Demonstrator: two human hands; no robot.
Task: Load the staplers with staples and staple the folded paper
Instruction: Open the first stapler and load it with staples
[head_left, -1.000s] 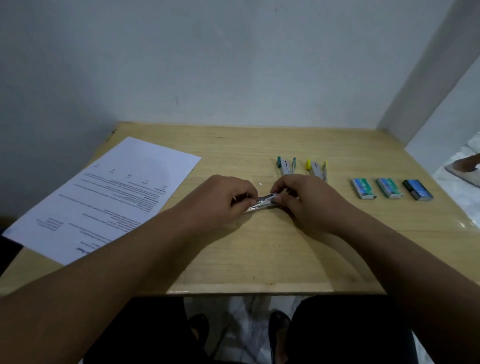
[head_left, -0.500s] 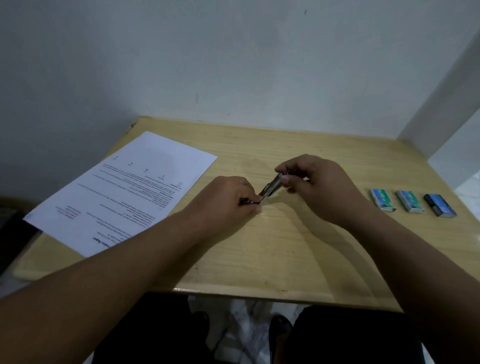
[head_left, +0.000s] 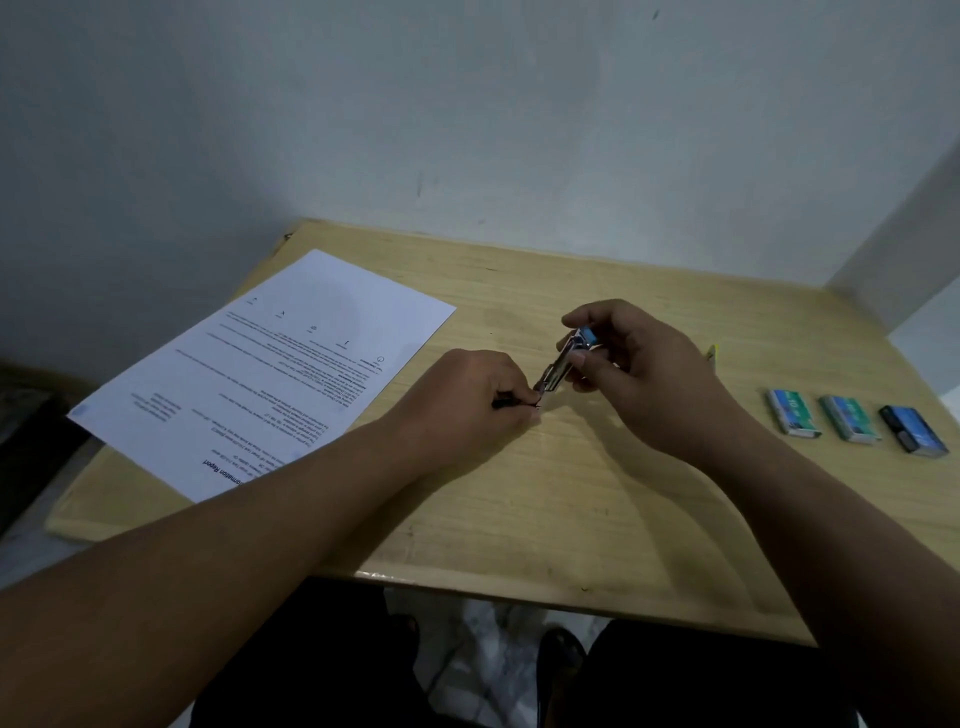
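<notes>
Holding a small blue-ended stapler (head_left: 563, 364) above the desk (head_left: 519, 509), both hands work near its middle. The right hand (head_left: 639, 374) has its grip closed round the upper end, where the blue cap shows between thumb and fingers; most of that end is covered by the fingers. The metal arm slants down and to the left, to the left hand (head_left: 467, 405), whose grip pinches the lower end against the wood. What exactly sits under those fingertips is hard to make out: only a thin dark strip pokes out on the left of the knuckles.

Left of the stapler a printed sheet of paper (head_left: 270, 374) lies flat, unfolded, its near corner hidden beneath the left forearm. Right of the stapler, just past the right wrist, a sliver of yellow (head_left: 710, 354) peeks out; the rest of that thing is hidden. Farther right of the stapler three staple boxes stand in a row: two green ones (head_left: 792, 413) (head_left: 849, 418) and a dark blue one (head_left: 913, 430) nearest the desk's right edge. The print on them is too small to read.
</notes>
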